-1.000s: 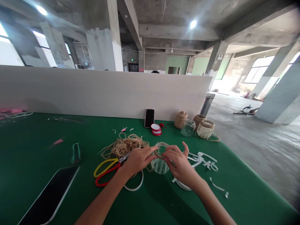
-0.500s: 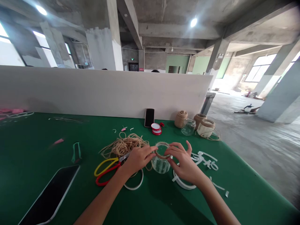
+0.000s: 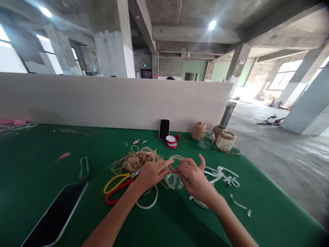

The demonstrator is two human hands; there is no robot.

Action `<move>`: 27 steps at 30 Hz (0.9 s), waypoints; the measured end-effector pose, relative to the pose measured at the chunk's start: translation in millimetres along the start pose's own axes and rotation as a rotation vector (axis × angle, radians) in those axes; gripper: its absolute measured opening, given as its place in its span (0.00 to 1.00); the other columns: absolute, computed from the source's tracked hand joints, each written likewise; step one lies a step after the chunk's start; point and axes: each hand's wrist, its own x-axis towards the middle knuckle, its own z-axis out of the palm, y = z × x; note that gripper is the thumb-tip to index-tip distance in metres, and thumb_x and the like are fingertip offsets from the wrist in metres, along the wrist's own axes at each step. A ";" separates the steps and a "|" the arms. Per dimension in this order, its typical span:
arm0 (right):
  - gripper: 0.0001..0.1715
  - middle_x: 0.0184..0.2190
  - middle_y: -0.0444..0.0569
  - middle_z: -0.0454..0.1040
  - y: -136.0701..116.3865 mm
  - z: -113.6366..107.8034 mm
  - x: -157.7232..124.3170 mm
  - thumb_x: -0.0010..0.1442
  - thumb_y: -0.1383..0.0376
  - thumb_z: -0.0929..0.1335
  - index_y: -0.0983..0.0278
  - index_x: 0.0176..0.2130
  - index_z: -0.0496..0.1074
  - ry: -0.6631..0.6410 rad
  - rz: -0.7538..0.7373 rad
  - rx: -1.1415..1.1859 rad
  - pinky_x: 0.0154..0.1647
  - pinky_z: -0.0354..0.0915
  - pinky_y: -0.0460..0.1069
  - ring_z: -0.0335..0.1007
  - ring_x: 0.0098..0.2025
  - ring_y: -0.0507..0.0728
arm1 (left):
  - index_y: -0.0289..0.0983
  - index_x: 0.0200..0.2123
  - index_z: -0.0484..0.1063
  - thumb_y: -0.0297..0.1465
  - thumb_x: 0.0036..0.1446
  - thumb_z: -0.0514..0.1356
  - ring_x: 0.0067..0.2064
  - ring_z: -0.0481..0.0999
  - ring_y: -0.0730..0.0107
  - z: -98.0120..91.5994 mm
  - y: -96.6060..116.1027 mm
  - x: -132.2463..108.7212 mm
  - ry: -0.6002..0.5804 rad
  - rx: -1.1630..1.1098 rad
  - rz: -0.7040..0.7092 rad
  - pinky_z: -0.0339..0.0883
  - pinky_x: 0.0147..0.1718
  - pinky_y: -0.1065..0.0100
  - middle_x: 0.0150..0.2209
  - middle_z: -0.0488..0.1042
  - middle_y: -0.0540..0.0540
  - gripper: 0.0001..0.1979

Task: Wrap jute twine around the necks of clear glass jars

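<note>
A small clear glass jar (image 3: 174,179) stands on the green table (image 3: 38,164) between my hands, with brown twine round its neck. My left hand (image 3: 151,173) pinches the twine at the jar's left rim, fingers closed. From the right, my right hand (image 3: 195,178) grips the neck and twine, thumb and fingers curled on it. A loose heap of jute twine (image 3: 136,159) lies just behind my left hand. Scissors with yellow and red handles (image 3: 117,187) lie under my left wrist.
A dark phone (image 3: 55,214) lies at the near left, another phone (image 3: 163,129) leans on the white partition (image 3: 102,101). Twine-wrapped jars (image 3: 226,140), a bare glass jar (image 3: 207,140), red-and-white lids (image 3: 171,141), a white ring (image 3: 149,202) and white strip scraps (image 3: 223,175) lie around. The table's right edge drops to concrete floor.
My right hand has shifted slightly left and closed back over the jar's neck after lifting a little; the jar has turned a bit. My left hand stays put.
</note>
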 end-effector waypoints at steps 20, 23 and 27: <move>0.09 0.39 0.46 0.73 -5.7 -4.7 1.8 0.56 0.65 0.65 0.58 0.39 0.67 0.000 -0.004 0.004 0.57 0.19 0.68 0.58 0.53 0.60 | 0.42 0.53 0.64 0.36 0.63 0.50 0.37 0.75 0.69 -2.1 -4.3 -2.1 0.022 -0.034 -0.005 0.66 0.35 0.71 0.39 0.75 0.47 0.16; 0.05 0.36 0.45 0.73 -9.6 4.6 4.5 0.58 0.67 0.63 0.60 0.36 0.67 0.024 0.002 -0.003 0.58 0.20 0.67 0.61 0.50 0.57 | 0.41 0.53 0.64 0.35 0.63 0.51 0.38 0.75 0.68 -1.1 -5.0 -2.6 0.038 -0.033 0.003 0.66 0.36 0.70 0.39 0.75 0.47 0.16; 0.09 0.34 0.44 0.73 -8.2 7.9 5.3 0.58 0.71 0.61 0.61 0.35 0.68 0.050 -0.010 -0.024 0.59 0.21 0.66 0.62 0.48 0.55 | 0.42 0.54 0.63 0.36 0.63 0.51 0.40 0.75 0.68 -2.2 -3.3 -2.6 0.032 -0.040 0.002 0.67 0.36 0.70 0.41 0.75 0.47 0.17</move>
